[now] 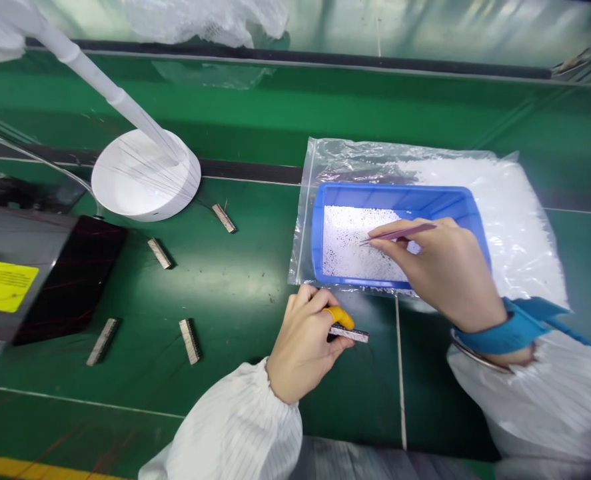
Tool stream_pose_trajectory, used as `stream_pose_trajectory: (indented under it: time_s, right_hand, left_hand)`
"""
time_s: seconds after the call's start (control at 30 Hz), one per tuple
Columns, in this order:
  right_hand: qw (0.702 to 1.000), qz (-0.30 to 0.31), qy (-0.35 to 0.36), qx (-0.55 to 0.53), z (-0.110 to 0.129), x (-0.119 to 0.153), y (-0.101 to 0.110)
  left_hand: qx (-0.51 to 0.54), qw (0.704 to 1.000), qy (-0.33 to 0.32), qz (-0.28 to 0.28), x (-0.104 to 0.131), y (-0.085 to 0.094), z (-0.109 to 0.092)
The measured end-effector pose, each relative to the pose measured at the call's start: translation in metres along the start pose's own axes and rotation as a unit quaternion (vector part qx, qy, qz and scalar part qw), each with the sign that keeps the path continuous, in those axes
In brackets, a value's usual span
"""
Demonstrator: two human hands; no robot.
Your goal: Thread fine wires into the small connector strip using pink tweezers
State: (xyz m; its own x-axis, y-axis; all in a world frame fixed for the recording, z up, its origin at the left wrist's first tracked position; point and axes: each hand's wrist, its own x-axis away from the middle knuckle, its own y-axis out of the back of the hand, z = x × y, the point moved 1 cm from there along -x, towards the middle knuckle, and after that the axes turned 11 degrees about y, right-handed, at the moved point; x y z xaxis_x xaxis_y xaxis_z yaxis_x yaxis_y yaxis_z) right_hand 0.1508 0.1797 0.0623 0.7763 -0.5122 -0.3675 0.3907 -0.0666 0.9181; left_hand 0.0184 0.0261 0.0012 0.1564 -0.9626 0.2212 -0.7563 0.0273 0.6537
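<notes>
Between the thumb and fingers of my left hand point(306, 340) is a small rectangular strip-like part point(355, 333), pale on its side face with a dark top. A yellow finger cot point(341, 316) covers one fingertip of that hand. My right hand point(448, 267) pinches pink tweezers point(400, 232), whose tips reach over tiny white pieces point(355, 243) inside a blue tray point(318, 233). The tray rests on a clear plastic bag point(302, 220), with a mass of white pieces point(520, 220) in the bag's right part. A blue strap point(500, 330) circles my right wrist.
Several similar strip parts, such as one point(190, 341) nearer my left sleeve, lie on the green mat point(245, 267). A white round fume hood point(148, 210) with a jointed tube stands at the left. Beside it sits a black box point(65, 280) with a yellow label.
</notes>
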Motion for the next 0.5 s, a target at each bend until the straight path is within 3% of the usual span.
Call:
stream_pose_trajectory:
  time_s: [0.5]
  right_hand:
    - [1.0, 0.014, 0.005, 0.005, -0.0012, -0.0061, -0.0041]
  left_hand:
    - [0.001, 1.0, 0.001, 0.02, -0.0009, 0.0077, -0.0053]
